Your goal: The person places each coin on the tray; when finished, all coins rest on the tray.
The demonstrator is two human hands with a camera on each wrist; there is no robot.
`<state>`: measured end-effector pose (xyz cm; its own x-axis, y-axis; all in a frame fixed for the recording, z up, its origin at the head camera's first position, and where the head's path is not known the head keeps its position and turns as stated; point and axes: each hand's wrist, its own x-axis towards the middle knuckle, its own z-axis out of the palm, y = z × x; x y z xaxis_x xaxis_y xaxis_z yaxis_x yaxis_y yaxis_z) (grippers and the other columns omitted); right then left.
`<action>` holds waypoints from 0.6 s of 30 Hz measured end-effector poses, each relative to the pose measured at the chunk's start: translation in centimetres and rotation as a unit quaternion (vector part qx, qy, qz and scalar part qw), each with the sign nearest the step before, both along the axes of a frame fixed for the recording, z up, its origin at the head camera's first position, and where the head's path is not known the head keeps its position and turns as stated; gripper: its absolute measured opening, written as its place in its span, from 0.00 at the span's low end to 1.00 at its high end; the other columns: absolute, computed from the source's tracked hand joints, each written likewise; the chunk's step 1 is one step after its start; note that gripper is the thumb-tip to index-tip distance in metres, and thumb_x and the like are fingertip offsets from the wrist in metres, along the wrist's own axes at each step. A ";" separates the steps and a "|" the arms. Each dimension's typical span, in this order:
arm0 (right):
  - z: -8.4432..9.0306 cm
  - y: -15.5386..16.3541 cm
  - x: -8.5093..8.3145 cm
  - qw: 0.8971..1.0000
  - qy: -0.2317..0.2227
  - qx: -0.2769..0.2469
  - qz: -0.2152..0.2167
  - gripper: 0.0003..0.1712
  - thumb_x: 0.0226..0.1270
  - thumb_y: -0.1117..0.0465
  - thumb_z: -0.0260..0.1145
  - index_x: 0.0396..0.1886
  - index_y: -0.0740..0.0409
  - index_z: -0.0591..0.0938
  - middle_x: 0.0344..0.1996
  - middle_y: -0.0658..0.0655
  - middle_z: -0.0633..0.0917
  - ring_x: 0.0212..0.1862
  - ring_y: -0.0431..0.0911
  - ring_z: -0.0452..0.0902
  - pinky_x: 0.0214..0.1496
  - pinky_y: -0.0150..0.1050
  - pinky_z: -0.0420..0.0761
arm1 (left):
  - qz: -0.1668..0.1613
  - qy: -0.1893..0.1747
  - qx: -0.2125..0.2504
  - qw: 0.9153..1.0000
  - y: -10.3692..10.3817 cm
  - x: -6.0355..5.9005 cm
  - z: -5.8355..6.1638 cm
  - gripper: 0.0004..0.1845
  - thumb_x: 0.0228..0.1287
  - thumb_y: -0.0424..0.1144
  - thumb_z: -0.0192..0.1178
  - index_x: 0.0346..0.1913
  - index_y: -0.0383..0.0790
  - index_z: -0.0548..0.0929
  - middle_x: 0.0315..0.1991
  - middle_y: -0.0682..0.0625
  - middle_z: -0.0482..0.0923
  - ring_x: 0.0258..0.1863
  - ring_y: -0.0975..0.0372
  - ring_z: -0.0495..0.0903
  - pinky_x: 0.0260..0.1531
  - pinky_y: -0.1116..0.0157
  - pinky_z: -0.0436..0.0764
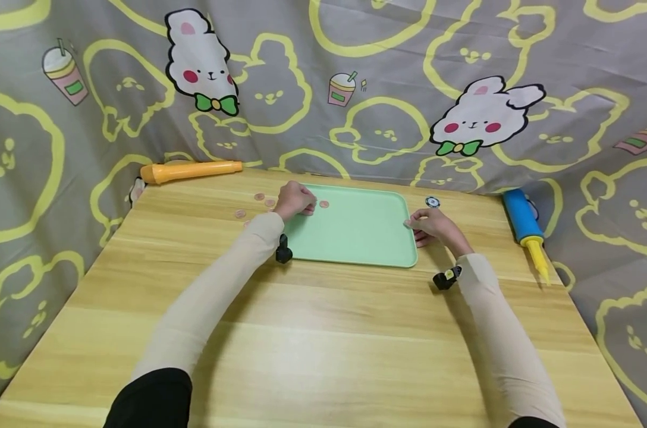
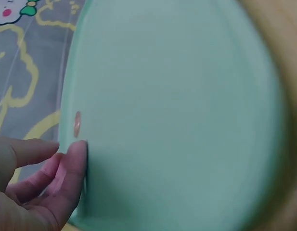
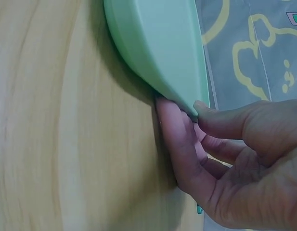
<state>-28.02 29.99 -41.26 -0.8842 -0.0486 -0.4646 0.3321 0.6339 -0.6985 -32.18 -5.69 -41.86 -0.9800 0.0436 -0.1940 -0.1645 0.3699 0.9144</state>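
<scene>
A pale green tray lies flat on the wooden table, toward its far edge and about midway between the left and right sides. The left hand sits at the tray's far left corner with its fingers curled; the left wrist view shows a thumb laid against the rim, but whether it truly grips the tray I cannot tell. One small copper coin lies inside the tray just beside that hand, and a few more coins rest on the table by the tray's left edge. The right hand holds the tray's right edge — fingers tucked under the rim, thumb on top, pinching it. A black-and-white chip lies on the table near the tray's far right corner. An orange flashlight rests at the table's far left corner — a blue-and-yellow pump lies along the right edge.
</scene>
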 end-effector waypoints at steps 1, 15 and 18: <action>-0.1 0.0 0.0 1.000 0.000 -0.002 0.000 0.23 0.83 0.57 0.60 0.63 0.71 0.71 0.33 0.57 0.81 0.30 0.42 0.83 0.38 0.38 0.89 | -0.010 0.006 0.004 1.000 -0.3 0.2 0.1 0.07 0.72 0.29 0.62 0.44 0.27 0.87 0.35 0.36 0.89 0.29 0.55 0.90 0.36 0.62 0.90; 0.2 0.7 0.0 0.999 0.000 -0.038 0.030 0.22 0.83 0.60 0.60 0.61 0.74 0.70 0.30 0.55 0.83 0.30 0.42 0.83 0.37 0.39 0.90 | -0.050 0.108 0.032 0.992 -6.4 0.7 1.4 0.15 0.78 0.33 0.58 0.56 0.22 0.82 0.48 0.31 0.84 0.47 0.42 0.87 0.48 0.52 0.89; 0.2 0.6 -0.1 0.998 -0.001 -0.043 0.036 0.22 0.82 0.60 0.61 0.61 0.74 0.71 0.31 0.55 0.83 0.30 0.42 0.83 0.38 0.40 0.90 | -0.039 0.128 0.023 0.991 -8.1 0.6 1.5 0.14 0.79 0.32 0.58 0.56 0.22 0.82 0.46 0.33 0.83 0.46 0.43 0.87 0.48 0.52 0.89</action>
